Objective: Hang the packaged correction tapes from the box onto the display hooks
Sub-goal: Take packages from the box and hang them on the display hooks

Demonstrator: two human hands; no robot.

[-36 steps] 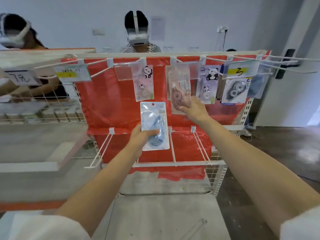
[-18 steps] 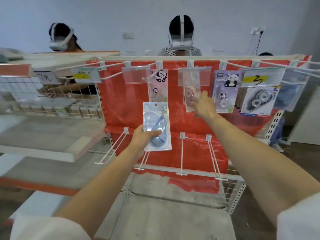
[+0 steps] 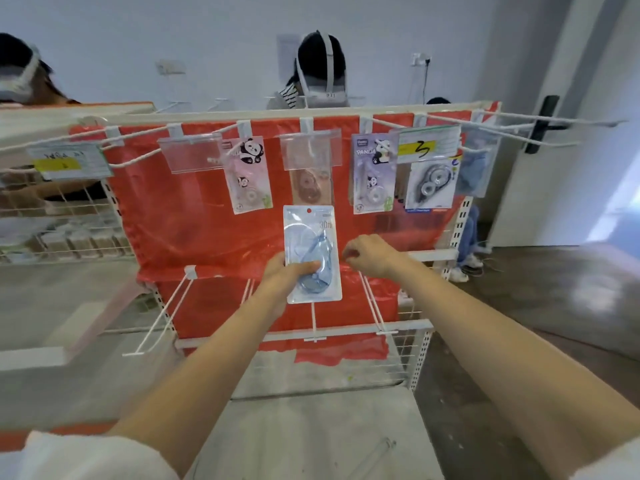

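Correction tape pack [image 3: 313, 254], the blue one, sits upright in the left hand [image 3: 282, 275], thumb pressed over the blister, held in front of the lower hooks [image 3: 313, 322]. Right hand [image 3: 369, 256] is just beside it, fingers loosely curled, holding nothing. Farther back, on the top hooks against the red backing [image 3: 173, 220], hang two panda packs [image 3: 247, 174], a brownish one [image 3: 311, 183] and a grey one [image 3: 431, 183].

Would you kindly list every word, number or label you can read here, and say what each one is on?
"30m": blue correction tape pack, held by the left hand.
"PANDA": purple panda pack hanging on the top row.
"3", handwritten: yellow-striped price tag.
Left price tag: handwriting too blurred to read.
Pink panda pack: small print unreadable.
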